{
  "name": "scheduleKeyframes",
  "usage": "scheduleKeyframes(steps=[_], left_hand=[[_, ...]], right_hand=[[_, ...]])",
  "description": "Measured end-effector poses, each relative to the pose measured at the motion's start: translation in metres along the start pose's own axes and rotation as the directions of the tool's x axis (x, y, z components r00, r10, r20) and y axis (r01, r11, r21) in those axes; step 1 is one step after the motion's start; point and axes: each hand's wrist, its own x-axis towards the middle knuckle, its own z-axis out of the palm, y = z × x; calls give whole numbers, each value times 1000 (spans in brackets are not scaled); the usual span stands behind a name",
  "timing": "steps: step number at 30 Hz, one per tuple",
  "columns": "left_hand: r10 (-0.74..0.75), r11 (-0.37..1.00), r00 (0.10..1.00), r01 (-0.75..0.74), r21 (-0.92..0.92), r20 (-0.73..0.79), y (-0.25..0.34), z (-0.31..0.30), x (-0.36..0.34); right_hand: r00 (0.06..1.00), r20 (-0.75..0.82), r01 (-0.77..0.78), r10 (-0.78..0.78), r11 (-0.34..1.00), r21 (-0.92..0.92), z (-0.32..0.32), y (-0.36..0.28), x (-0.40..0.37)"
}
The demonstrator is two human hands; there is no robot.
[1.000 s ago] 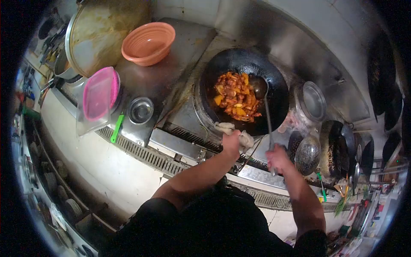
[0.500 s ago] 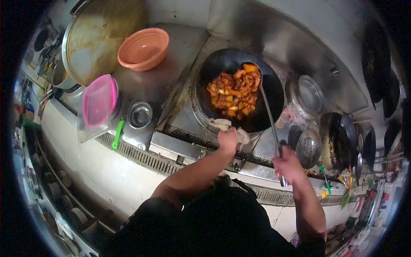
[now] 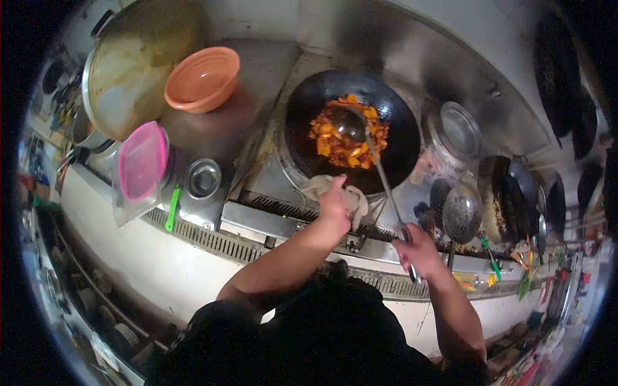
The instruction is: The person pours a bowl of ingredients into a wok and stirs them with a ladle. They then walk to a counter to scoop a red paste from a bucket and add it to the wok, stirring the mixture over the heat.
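A large black wok (image 3: 400,138) sits on the stove with chunky food in red-brown sauce (image 3: 333,147) at its middle. My right hand (image 3: 421,252) is wrapped round the handle end of a long metal ladle (image 3: 385,183). The ladle's bowl rests on the food with its rounded back facing up. At the wok's near rim, my left hand (image 3: 333,207) is closed on a pale folded cloth (image 3: 317,186), one finger lying stretched over it. The cloth hides whether those fingers reach the rim itself.
Left of the wok are an orange plastic basin (image 3: 205,80), a small metal bowl (image 3: 203,178), a green-handled tool (image 3: 172,209) and a pink-rimmed container (image 3: 143,162). To the right stand a round metal pot (image 3: 460,132) and a strainer ladle (image 3: 462,211). A slotted drain (image 3: 212,240) runs along the front.
The ladle's bowl has moved from the food's right edge onto its middle and turned back-side up. The food is gathered more compactly. The whole view has shifted slightly.
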Motion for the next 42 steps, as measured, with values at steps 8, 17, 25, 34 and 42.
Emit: scheduleKeyframes(steps=[8,17,25,34,42], left_hand=[[496,693,835,-547,470,239,-31,-47,4],[550,-699,-3,-548,459,835,16,-34,-4],[5,-834,453,-491,254,892,11,-11,21],[303,-743,160,-577,338,939,-11,-42,-23],[186,-514,541,-658,550,821,-41,-165,-28]], right_hand=[[850,-273,93,-451,638,-764,7,24,56],[948,-154,50,-280,606,-794,-11,21,25],[957,-202,58,-209,817,-574,-5,12,7],[912,-279,-55,-301,585,-809,9,3,26],[969,-47,30,-241,310,-950,-3,4,83]])
